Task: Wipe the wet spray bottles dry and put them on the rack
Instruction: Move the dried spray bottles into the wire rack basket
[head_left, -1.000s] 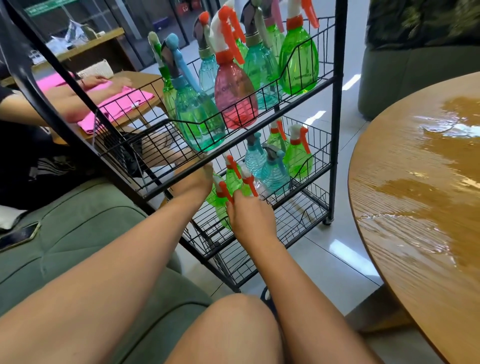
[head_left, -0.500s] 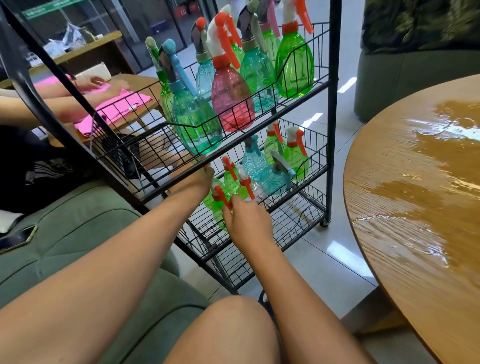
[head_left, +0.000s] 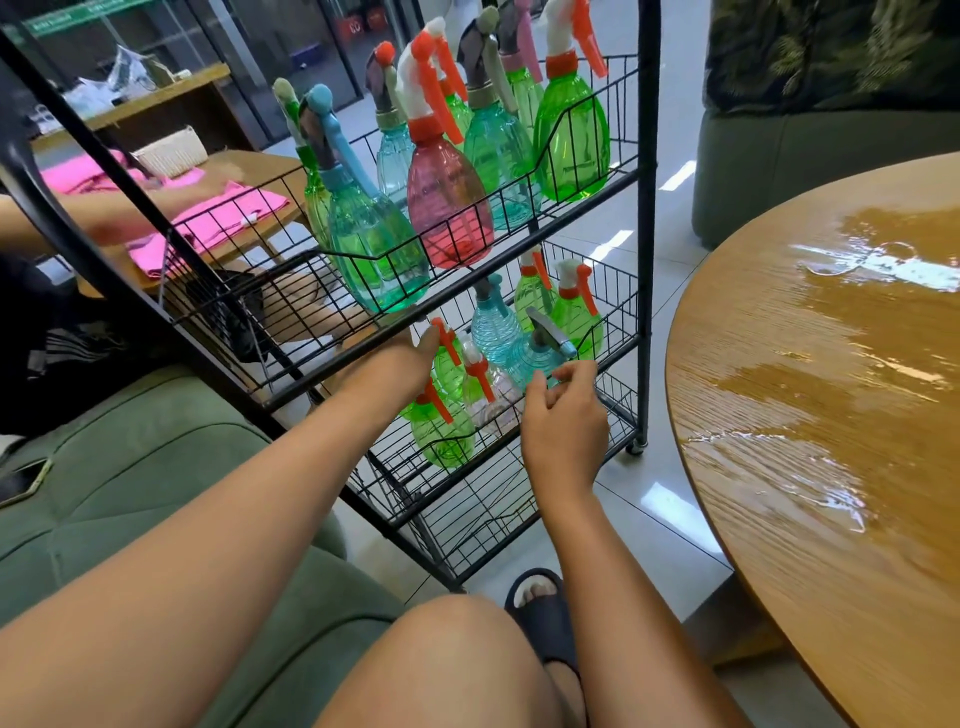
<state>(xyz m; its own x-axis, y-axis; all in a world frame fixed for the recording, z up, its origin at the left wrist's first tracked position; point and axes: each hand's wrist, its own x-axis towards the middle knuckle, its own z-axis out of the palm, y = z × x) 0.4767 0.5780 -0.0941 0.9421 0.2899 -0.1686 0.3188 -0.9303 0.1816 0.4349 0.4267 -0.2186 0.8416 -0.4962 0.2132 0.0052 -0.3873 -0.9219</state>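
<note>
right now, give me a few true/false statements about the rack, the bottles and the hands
1. A pink bottle stands on the top shelf of the rack. True.
2. The right hand grips a cloth. False: it holds nothing, fingers loosely open by the middle shelf.
3. The round table is dry. False: water shines on it.
4. The left hand reaches into the middle shelf. True.
5. The bottom shelf is full of bottles. False: none show there.

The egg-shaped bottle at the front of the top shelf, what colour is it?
Translucent pink-red bottle, with an orange-and-white sprayer; the head view shows it.
</note>
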